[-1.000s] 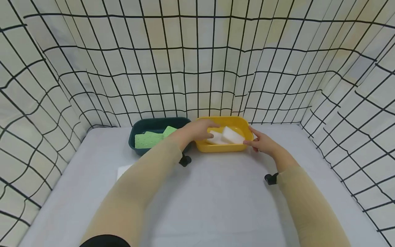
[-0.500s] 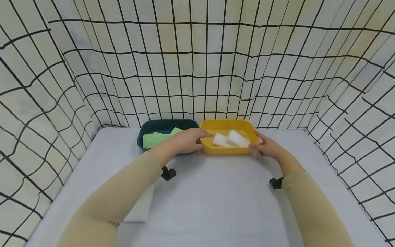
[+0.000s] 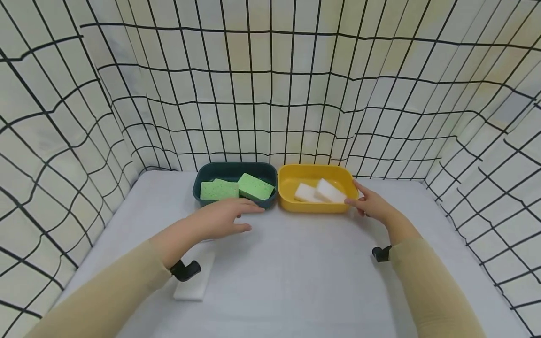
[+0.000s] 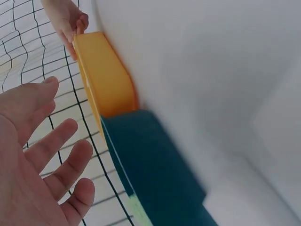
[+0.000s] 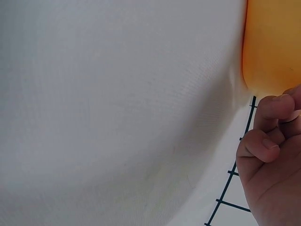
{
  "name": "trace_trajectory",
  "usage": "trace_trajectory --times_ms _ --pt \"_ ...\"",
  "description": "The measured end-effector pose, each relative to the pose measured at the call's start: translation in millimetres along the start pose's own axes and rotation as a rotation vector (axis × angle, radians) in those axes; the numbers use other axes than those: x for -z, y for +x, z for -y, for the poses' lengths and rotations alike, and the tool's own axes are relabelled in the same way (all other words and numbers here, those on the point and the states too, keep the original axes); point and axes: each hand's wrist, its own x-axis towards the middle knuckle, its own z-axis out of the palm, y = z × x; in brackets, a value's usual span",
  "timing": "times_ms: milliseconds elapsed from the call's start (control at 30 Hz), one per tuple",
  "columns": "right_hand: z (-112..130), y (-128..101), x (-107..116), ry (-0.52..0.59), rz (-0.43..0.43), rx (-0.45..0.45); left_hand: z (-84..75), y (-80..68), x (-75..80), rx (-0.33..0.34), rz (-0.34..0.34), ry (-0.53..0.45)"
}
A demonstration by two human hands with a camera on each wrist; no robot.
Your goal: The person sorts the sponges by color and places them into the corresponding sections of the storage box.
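White slab (image 3: 196, 281) lies flat on the tabletop (image 3: 300, 281) at left, then the left hand (image 3: 224, 218), grip wide, just in front of the dark teal tray (image 3: 228, 171) and its two green sponges (image 3: 255, 187)! Beside that sits the yellow tray (image 3: 313, 205), two white sponges (image 3: 329, 191) inside, and the right hand (image 3: 374, 204) pinches its right end, grip narrow.

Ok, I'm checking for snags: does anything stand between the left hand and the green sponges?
Only the near wall of the dark green tray: the green sponges lie inside, the left hand hovers outside. The tray's top is open.
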Motion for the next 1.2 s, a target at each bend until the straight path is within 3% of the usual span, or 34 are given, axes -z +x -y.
trace_trajectory --times_ms 300,533,700,1200 --pt "1.0 -1.6 0.6 -0.007 0.003 0.010 35.4 -60.6 -13.0 0.097 0.040 -0.095" --pt "-0.4 -0.5 0.5 -0.010 0.006 -0.003 55.1 -88.7 -19.9 0.160 0.065 -0.203" --pt "0.4 -0.8 0.1 0.009 0.011 -0.012 61.0 -97.4 -24.3 0.164 0.070 -0.247" --pt "0.5 -2.3 -0.9 0.008 0.007 0.001 70.8 -97.4 -44.3 0.173 0.146 -0.294"
